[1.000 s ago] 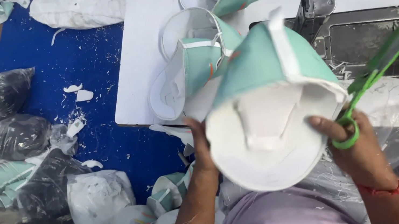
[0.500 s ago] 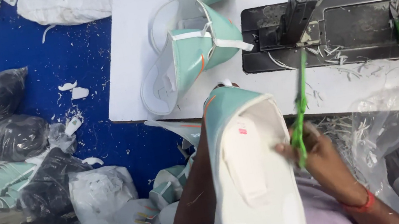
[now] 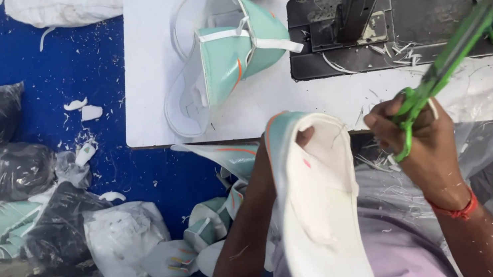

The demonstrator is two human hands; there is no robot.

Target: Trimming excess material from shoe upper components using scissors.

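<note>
here the left hand (image 3: 291, 144) holds a mint-green and white shoe upper (image 3: 320, 213) up on edge over the lap, in front of the tabletop (image 3: 147, 75); its fingers are curled around the upper's far rim, with one fingertip showing over the edge and the rest hidden behind the fabric. the white lining faces the camera and the green outer side shows only as a thin strip along the left edge. the right hand (image 3: 419, 142) is just beside the upper, its fingers closed in a fist around the handle of green scissors (image 3: 450, 65), whose blades slant up and away to the right over the dark sewing machine bed (image 3: 415, 21). two more green and white uppers (image 3: 225, 54) lie on the white tabletop left of the machine. on the blue floor (image 3: 85, 65) to the left sit clear bags of black and white pieces (image 3: 9, 173).
</note>
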